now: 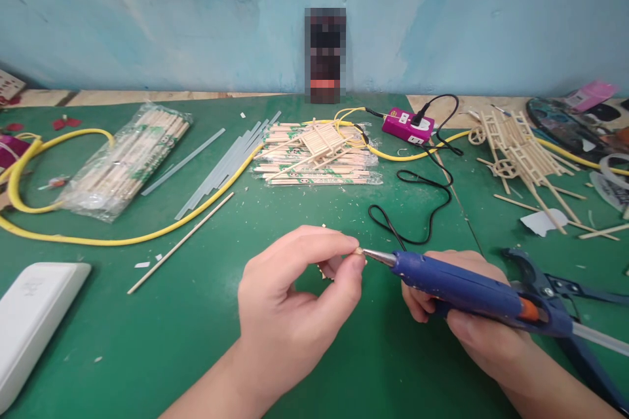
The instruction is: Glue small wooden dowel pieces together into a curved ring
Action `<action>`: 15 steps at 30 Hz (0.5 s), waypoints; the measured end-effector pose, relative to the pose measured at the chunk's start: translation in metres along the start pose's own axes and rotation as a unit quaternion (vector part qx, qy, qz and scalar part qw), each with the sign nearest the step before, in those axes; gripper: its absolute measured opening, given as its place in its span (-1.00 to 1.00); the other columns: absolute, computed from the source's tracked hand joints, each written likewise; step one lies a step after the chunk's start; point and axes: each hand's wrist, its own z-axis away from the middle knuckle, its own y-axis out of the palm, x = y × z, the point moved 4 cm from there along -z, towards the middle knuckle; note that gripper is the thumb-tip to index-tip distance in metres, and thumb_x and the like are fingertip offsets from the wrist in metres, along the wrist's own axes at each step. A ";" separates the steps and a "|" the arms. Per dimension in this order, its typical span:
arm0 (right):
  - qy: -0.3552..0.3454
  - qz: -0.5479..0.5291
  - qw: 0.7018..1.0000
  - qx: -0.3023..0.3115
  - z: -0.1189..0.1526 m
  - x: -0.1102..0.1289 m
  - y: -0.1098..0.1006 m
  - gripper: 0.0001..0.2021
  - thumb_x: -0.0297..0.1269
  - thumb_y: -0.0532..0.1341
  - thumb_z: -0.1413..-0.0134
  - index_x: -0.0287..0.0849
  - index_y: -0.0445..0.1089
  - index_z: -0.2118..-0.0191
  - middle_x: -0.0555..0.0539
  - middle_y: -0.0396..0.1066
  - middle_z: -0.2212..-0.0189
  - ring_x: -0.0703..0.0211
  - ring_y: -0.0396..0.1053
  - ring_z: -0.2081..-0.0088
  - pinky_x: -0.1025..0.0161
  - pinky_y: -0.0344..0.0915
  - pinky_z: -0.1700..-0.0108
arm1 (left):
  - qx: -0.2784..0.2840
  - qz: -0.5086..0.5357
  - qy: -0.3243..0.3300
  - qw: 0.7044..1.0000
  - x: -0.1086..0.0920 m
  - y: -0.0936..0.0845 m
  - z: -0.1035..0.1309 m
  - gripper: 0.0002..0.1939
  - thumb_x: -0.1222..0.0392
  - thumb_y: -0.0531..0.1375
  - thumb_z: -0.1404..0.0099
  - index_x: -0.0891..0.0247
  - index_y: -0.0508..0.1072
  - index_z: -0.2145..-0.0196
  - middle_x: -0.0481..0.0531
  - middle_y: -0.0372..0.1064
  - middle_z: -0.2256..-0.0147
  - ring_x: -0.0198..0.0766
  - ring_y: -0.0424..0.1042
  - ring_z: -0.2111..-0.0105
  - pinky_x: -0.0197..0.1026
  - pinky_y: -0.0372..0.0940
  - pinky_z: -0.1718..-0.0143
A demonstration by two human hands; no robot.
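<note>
Near the middle of the view, my left hand pinches a small pale wooden piece between thumb and fingertips. My right hand is wrapped round a blue glue gun, which points left. Its metal nozzle meets or nearly meets the wooden piece. A clear glue stick sticks out of the gun's rear. Beyond my hands, a small structure of wooden sticks rests on plastic-wrapped chopsticks.
A purple power strip with yellow and black cords lies at the back. Wooden stick models and blue pliers are at right. At left are a packet of chopsticks, glue sticks, a loose stick and a white box.
</note>
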 end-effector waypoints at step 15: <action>0.000 -0.038 0.999 0.011 0.002 -0.001 0.000 -0.70 -0.12 0.17 -0.36 -0.07 0.32 0.43 0.03 0.28 0.56 0.18 0.32 0.55 0.17 0.18 0.48 | 0.004 -0.005 0.002 1.000 0.001 0.001 0.000 -0.73 0.55 0.35 -0.27 0.23 0.62 0.17 -0.03 0.61 0.33 -0.31 0.57 0.34 -0.24 0.50 0.33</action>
